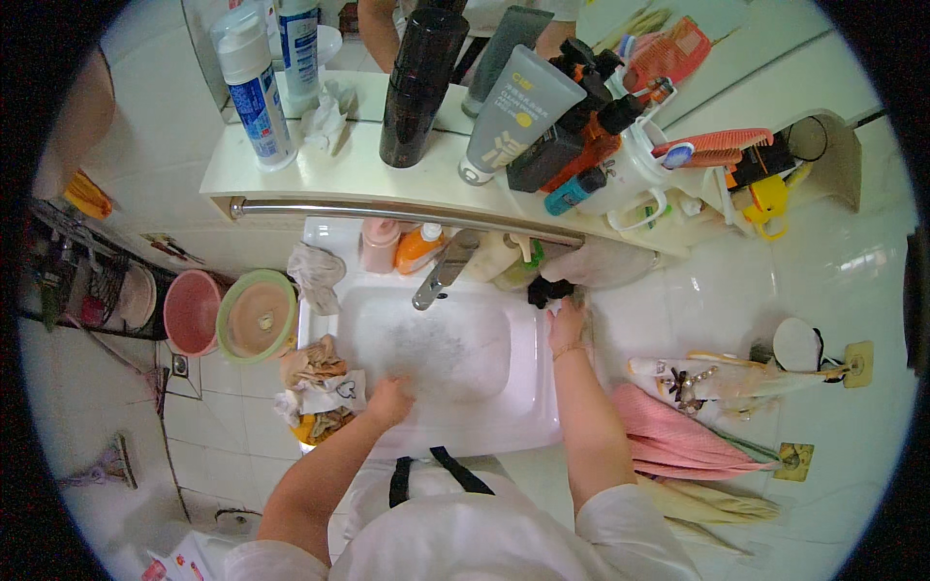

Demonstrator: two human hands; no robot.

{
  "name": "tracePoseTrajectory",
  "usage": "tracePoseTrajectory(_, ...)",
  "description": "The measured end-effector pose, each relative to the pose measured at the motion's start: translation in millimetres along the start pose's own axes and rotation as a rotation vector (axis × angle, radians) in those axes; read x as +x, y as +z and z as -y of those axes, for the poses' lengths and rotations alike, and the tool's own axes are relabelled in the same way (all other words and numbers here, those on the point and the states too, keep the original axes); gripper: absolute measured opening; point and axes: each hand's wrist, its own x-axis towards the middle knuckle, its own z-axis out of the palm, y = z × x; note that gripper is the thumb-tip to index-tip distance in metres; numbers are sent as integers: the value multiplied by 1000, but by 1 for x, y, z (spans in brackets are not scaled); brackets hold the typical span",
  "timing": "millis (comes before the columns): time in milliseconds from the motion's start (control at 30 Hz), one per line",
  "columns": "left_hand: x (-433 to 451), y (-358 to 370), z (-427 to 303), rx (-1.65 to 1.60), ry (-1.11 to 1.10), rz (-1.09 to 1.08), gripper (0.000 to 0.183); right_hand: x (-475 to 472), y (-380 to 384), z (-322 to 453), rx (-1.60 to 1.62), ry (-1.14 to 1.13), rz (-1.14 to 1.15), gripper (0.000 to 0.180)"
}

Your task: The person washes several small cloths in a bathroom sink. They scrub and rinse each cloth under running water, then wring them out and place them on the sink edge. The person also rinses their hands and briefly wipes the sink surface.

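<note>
A white washbasin (534,407) lies before me, with cloudy water in its bowl and a chrome faucet (447,269) at its back. Over the bowl's near left side is my left hand (392,401), its fingers curled and blurred; whether it holds anything I cannot tell. At the right rim, my right hand (567,324) touches or holds something small and white, close beside a black cloth (548,290). Its fingertips are partly hidden. Crumpled beige and white cloths (316,363) lie on the left rim, and a grey-white cloth (317,272) sits behind them.
Behind the faucet stand a pink bottle (379,247) and an orange bottle (419,248). A metal rail (407,213) runs below a shelf (334,174) crowded with toiletries. Pink and green basins (225,323) are at the left; a pink towel (676,436) hangs at the right.
</note>
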Motion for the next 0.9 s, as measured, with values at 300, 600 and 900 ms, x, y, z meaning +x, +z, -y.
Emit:
tracePoseTrajectory(300,6,23,-20,293,-179,244,40,-115,14,-162,-1484,-401,947,53)
tracePoseTrajectory(600,-12,26,-13,303,-147,203,39,-132,75,-168,-1914,-54,1030,30)
tracePoseTrajectory(900,-21,23,2,219,-28,88,26,-131,73,-178,-2037,-266,1052,27)
